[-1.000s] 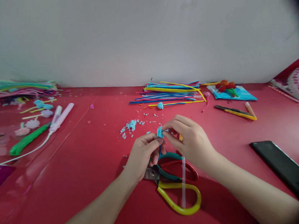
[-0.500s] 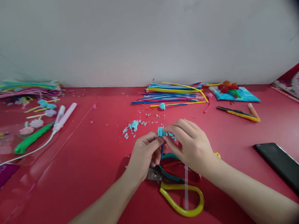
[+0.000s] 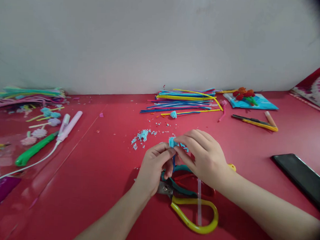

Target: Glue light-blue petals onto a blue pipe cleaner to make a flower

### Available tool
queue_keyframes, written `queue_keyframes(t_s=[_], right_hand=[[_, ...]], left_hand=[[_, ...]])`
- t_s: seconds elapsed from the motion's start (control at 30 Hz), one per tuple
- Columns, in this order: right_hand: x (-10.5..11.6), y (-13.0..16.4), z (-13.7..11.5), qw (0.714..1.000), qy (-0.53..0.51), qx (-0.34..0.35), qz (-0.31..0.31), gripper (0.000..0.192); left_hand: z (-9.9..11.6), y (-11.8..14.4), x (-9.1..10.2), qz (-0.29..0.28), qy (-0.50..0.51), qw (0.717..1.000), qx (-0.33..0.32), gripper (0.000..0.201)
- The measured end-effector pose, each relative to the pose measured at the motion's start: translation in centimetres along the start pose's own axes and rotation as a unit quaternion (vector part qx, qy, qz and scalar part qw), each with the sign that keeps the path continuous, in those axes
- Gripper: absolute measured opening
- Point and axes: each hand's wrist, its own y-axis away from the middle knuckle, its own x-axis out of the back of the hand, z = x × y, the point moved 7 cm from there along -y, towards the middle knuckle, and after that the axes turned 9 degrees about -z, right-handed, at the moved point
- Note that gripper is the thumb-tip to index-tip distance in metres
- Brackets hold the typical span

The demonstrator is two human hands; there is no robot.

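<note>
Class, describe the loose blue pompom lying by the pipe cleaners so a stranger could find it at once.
Start at the pipe cleaner pile against the white wall. At its near edge, on the red table, lies a small blue pompom. Unlike the long straight stems around it, it is a round fluffy ball, untouched by either hand.

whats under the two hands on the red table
Under the left hand and right hand lie tools with yellow, teal and red handles. Their front ends are hidden by the hands.

Fuzzy blue pipe-cleaner coil (image 3: 172, 141) upright on its blue stem, pinched.
</note>
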Motion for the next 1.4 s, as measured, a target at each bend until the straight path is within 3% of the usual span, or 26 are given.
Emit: queue_keyframes(t_s=[0.23, 0.53, 0.8, 0.93, 1.0, 1.07, 1.13, 1.2, 1.3, 1.4], right_hand=[[2.9, 0.5, -0.6, 0.992, -0.060, 0.043, 0.106, 0.025], [2.3, 1.2, -1.2, 0.984, 0.016, 0.153, 0.086, 0.021], [1.7, 0.9, -0.7, 0.991, 0.001, 0.104, 0.082, 0.023], [2.6, 0.1, -0.3, 0.994, -0.029, 0.056, 0.091, 0.017], [2.9, -0.5, 1.0, 0.998, -0.014, -0.015, 0.055, 0.009], [2.4, -0.5, 3.1, 0.991, 0.047, -0.116, -0.044, 0.006], [1.3, 0.7, 5.6, 0.955, 0.125, -0.198, -0.180, 0.011], [0.5, 2.6, 7.4, 0.916, 0.166, -0.242, -0.274, 0.020], [-0.9, 5.4, 8.4, 0.889, 0.151, -0.258, -0.348, 0.025], [-2.0, 6.8, 7.6, 0.896, 0.116, -0.245, -0.351, 0.028]], left_hand=[[1.2, 0.5, 0.2, 0.043, -0.058, 0.996, -0.043, 0.019], [2.4, 1.4, -0.2, 0.049, -0.129, 0.986, -0.098, 0.011], [1.8, 1.1, -0.4, 0.036, -0.121, 0.990, -0.062, 0.017], [1.0, 0.6, -0.1, 0.028, -0.058, 0.997, -0.033, 0.017], [0.6, 0.3, 0.2, 0.030, -0.020, 0.999, -0.027, 0.017], [0.4, 0.0, 0.6, 0.034, -0.001, 0.999, -0.022, 0.019], [0.2, -0.2, 0.9, 0.038, 0.006, 0.999, -0.017, 0.020], [0.0, -0.4, 1.1, 0.043, 0.010, 0.999, -0.015, 0.020], [-0.1, -0.4, 1.2, 0.041, 0.015, 0.999, -0.015, 0.020], [-0.3, -0.5, 1.0, 0.029, 0.018, 0.999, -0.009, 0.020]])
